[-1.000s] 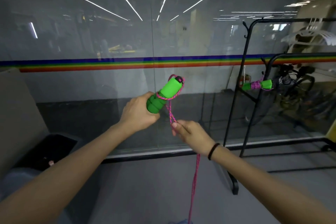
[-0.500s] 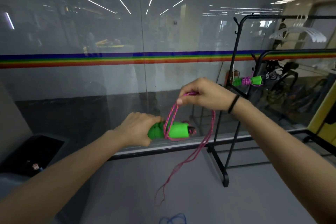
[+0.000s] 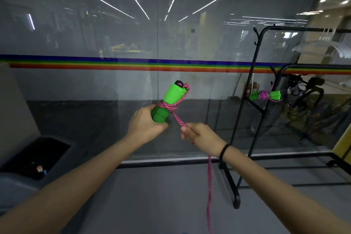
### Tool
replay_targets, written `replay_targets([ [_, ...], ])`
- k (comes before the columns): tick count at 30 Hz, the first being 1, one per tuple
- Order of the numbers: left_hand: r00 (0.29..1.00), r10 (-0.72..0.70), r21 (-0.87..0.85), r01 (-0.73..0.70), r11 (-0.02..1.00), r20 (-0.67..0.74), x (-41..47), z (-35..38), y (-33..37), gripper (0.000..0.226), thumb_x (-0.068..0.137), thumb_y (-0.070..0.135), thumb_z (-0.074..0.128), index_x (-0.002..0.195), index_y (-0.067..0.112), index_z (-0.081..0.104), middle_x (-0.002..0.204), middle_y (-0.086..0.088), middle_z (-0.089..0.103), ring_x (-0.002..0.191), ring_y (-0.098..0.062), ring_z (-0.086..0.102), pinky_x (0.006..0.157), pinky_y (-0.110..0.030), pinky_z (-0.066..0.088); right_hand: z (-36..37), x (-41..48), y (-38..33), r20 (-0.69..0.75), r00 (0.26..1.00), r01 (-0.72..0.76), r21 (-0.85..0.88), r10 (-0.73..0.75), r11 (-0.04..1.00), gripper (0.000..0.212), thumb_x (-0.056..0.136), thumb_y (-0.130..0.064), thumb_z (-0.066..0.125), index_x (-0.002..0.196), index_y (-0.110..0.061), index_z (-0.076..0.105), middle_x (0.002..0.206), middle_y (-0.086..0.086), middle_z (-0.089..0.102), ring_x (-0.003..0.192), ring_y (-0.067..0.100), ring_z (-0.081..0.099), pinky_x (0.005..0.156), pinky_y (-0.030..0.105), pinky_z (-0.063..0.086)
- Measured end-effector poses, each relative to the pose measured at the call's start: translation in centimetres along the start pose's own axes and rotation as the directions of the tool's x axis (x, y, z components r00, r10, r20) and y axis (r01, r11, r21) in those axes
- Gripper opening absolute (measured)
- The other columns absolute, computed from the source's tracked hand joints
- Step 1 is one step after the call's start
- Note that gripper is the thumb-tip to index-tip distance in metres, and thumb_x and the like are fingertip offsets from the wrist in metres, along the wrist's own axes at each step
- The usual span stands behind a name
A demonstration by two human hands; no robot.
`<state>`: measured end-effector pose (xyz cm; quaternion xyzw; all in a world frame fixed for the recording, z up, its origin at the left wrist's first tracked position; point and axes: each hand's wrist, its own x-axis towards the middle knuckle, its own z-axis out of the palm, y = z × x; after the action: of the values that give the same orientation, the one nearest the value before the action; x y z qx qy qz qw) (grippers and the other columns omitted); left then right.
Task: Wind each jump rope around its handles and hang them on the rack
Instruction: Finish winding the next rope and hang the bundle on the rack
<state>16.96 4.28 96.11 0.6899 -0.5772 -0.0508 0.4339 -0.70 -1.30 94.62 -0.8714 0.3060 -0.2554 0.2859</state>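
Two hands (image 3: 146, 124) on unlabelled rope (image 3: 176, 118)

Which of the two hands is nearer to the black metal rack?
Right. The right hand is just left of the black metal rack; the left hand is farther left.

green handles (image 3: 173, 95), pink braided rope (image 3: 178, 118), black rack (image 3: 252, 85), rainbow stripe (image 3: 133, 65).
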Motion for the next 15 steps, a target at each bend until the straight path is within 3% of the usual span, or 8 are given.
replay_targets([
  [2, 0.999, -0.01, 0.229, 0.002, 0.973, 0.034, 0.1, -0.1, 0.2, 0.033, 0.058, 0.033, 0.065, 0.09, 0.025, 0.064, 0.082, -0.006, 0.069, 0.083, -0.031, 0.065, 0.072, -0.033, 0.05, -0.7, -0.9, -1.3, 0.116, 0.993, 0.021, -0.218, 0.005, 0.976, 0.023, 0.096, -0.027, 0.04, 0.083, -0.018, 0.056, 0.074, 0.005, 0.058, 0.07, 0.018, 0.054, 0.066, 0.026, 0.039],
  [4, 0.993, 0.04, 0.454, -0.086, 0.887, 0.11, -0.2, 0.5, 0.7, 0.031, 0.065, 0.028, 0.063, 0.097, 0.026, 0.062, 0.093, -0.008, 0.07, 0.092, -0.034, 0.064, 0.075, -0.033, 0.048, -1.7, -1.2, -2.6, 0.242, 0.969, 0.072, -0.446, 0.043, 0.892, 0.021, 0.096, -0.03, 0.039, 0.095, -0.013, 0.052, 0.099, 0.018, 0.061, 0.091, 0.03, 0.058, 0.072, 0.03, 0.039],
  [7, 0.962, 0.053, 0.609, -0.212, 0.764, 0.269, -0.7, 1.7, 1.7, 0.038, 0.066, 0.022, 0.062, 0.103, 0.026, 0.06, 0.1, -0.009, 0.068, 0.096, -0.034, 0.063, 0.073, -0.031, 0.044, -3.7, -0.6, -4.0, 0.355, 0.935, 0.214, -0.618, 0.026, 0.756, 0.029, 0.093, -0.034, 0.044, 0.107, -0.012, 0.057, 0.106, 0.014, 0.062, 0.098, 0.029, 0.058, 0.076, 0.033, 0.043],
  [9, 0.924, 0.071, 0.624, -0.309, 0.717, 0.376, -0.8, 1.8, 2.3, 0.037, 0.066, 0.019, 0.061, 0.103, 0.023, 0.06, 0.1, -0.009, 0.067, 0.095, -0.033, 0.063, 0.069, -0.03, 0.039, -5.3, 0.1, -4.7, 0.422, 0.907, 0.274, -0.576, -0.007, 0.77, 0.027, 0.089, -0.036, 0.053, 0.097, -0.014, 0.066, 0.085, 0.006, 0.066, 0.077, 0.015, 0.059, 0.068, 0.028, 0.043],
  [11, 0.855, 0.124, 0.595, -0.447, 0.668, 0.504, -0.6, 1.3, 3.0, 0.033, 0.066, 0.019, 0.062, 0.099, 0.021, 0.06, 0.096, -0.009, 0.067, 0.092, -0.032, 0.063, 0.067, -0.03, 0.039, -6.4, 0.9, -4.7, 0.465, 0.882, 0.306, -0.437, -0.079, 0.846, 0.023, 0.081, -0.035, 0.066, 0.084, -0.013, 0.071, 0.062, -0.006, 0.06, 0.056, 0.0, 0.051, 0.056, 0.013, 0.036],
  [13, 0.758, 0.162, 0.513, -0.566, 0.645, 0.632, -0.6, 0.7, 3.8, 0.022, 0.064, 0.022, 0.065, 0.084, 0.019, 0.056, 0.086, -0.007, 0.067, 0.085, -0.031, 0.063, 0.064, -0.029, 0.04, -6.5, 2.1, -4.0, 0.452, 0.882, 0.28, -0.278, -0.132, 0.919, 0.021, 0.072, -0.031, 0.075, 0.076, -0.01, 0.072, 0.059, -0.005, 0.063, 0.052, -0.003, 0.05, 0.055, 0.011, 0.034],
  [15, 0.687, 0.18, 0.403, -0.596, 0.694, 0.704, -0.6, 0.6, 4.0, 0.024, 0.062, 0.025, 0.07, 0.07, 0.02, 0.048, 0.067, -0.001, 0.057, 0.07, -0.026, 0.059, 0.059, -0.029, 0.041, -6.3, 3.0, -3.2, 0.436, 0.891, 0.193, -0.105, -0.129, 0.976, 0.019, 0.067, -0.025, 0.078, 0.07, -0.009, 0.07, 0.062, -0.001, 0.066, 0.053, -0.002, 0.051, 0.058, 0.016, 0.037],
])
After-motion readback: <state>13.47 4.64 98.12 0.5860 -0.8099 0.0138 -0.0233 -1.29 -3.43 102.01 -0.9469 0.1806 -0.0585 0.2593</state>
